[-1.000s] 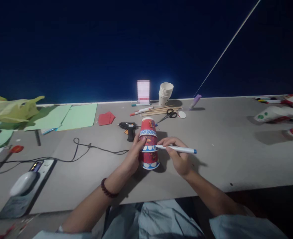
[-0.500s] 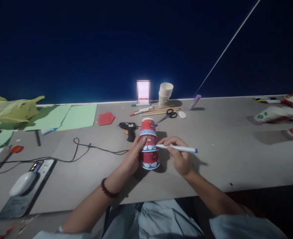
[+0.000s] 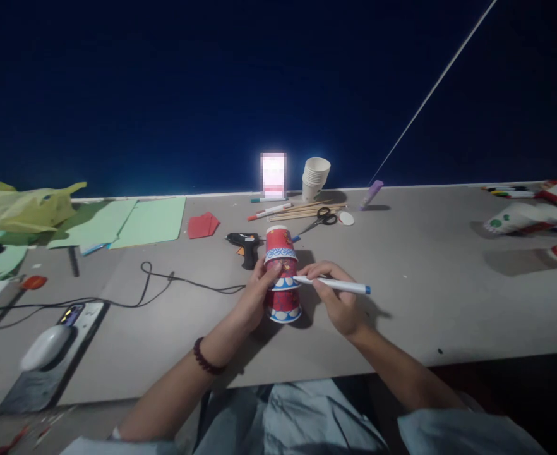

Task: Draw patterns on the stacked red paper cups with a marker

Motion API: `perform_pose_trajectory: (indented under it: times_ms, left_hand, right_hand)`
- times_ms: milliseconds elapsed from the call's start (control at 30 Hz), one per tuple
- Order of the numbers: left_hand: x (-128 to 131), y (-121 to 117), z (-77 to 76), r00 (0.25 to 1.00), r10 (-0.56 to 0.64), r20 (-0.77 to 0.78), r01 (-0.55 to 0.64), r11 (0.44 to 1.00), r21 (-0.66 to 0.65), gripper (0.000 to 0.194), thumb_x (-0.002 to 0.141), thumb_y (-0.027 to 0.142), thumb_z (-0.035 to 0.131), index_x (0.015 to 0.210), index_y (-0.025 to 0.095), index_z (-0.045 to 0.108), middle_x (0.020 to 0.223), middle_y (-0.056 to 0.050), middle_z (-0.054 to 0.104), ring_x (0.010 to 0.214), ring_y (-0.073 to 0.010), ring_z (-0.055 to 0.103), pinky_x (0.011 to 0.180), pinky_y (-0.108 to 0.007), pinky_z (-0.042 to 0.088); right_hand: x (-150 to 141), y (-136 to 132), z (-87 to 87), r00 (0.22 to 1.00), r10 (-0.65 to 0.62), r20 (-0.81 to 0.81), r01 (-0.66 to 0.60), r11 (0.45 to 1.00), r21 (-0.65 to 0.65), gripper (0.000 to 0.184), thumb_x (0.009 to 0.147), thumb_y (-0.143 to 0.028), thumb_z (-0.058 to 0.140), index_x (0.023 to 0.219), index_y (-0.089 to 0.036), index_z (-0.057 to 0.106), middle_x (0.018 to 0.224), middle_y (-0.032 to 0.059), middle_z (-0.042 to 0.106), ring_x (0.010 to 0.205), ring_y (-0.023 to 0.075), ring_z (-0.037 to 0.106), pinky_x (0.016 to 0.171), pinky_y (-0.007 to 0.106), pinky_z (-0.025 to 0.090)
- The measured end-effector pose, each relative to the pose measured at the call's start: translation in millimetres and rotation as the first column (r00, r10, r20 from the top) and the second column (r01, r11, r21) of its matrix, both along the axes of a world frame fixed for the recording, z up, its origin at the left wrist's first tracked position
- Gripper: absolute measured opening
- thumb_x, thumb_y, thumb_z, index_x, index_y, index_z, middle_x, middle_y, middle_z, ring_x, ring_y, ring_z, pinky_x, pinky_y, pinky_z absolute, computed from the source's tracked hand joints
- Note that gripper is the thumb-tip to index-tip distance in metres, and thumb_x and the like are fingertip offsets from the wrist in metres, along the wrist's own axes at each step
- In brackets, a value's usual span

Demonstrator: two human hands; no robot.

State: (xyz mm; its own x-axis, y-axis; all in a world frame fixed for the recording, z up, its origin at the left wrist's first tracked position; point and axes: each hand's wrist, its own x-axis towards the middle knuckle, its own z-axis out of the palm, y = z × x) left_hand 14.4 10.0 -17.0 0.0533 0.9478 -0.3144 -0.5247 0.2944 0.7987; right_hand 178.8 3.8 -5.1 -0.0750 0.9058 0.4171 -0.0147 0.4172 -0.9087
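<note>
My bare left hand (image 3: pixel 261 289), a dark beaded bracelet (image 3: pixel 206 357) at the wrist, curls around the left side of a column of three red patterned paper cups (image 3: pixel 282 270), thumb laid across the middle cup, other fingers mostly hidden. The column is at the centre of the grey table (image 3: pixel 401 316), directly in front of me, each cup's wider rim, banded in blue and white, toward my body. My right hand (image 3: pixel 345 302) pinches a white marker (image 3: pixel 342 285) between thumb and fingers, its blue end pointing right and its tip at the blue band of the middle cup; whether it touches, I cannot tell. Just beyond the cups and to the left lies a black glue gun (image 3: pixel 247 248), and farther left are folded red paper (image 3: pixel 203 225), light green sheets (image 3: pixel 148 221) and a crumpled yellow bag (image 3: pixel 25 210). Behind the cups lie black-handled scissors (image 3: pixel 326 216), thin wooden sticks (image 3: pixel 297 215) and a white disc (image 3: pixel 346 218), with a stack of white cups (image 3: pixel 315 179) near the dark blue wall (image 3: pixel 188 95).
</note>
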Motion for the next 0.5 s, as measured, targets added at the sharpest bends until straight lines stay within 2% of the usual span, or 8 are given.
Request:
perform_pose_trajectory:
  times_ms: [233, 500]
  left_hand:
    - [0.5, -0.1, 1.0, 1.000, 0.007, -0.013, -0.007, 1.000, 0.009, 0.058, 0.068, 0.043, 0.086, 0.116, 0.020, 0.061, 0.103, -0.006, 0.073, 0.089, -0.0199, 0.069, 0.081, -0.032, 0.053]
    - [1.6, 0.3, 4.8, 0.999, 0.013, -0.037, -0.013, 1.000, 0.010, 0.062, 0.067, 0.043, 0.087, 0.119, 0.021, 0.060, 0.104, -0.005, 0.072, 0.090, -0.0194, 0.067, 0.083, -0.032, 0.052]
  right_hand:
    - [0.1, 1.4, -5.7, 0.999, -0.022, 0.044, 0.021, 1.000, 0.022, 0.010, 0.091, -0.021, 0.059, 0.086, -0.024, 0.067, 0.087, 0.0028, 0.074, 0.084, 0.0186, 0.070, 0.079, 0.032, 0.056]
    - [0.9, 2.0, -2.5, 0.999, -0.011, 0.048, 0.009, 1.000, 0.029, 0.012, 0.090, -0.020, 0.059, 0.082, -0.023, 0.067, 0.087, 0.0034, 0.074, 0.083, 0.0189, 0.071, 0.079, 0.032, 0.056]
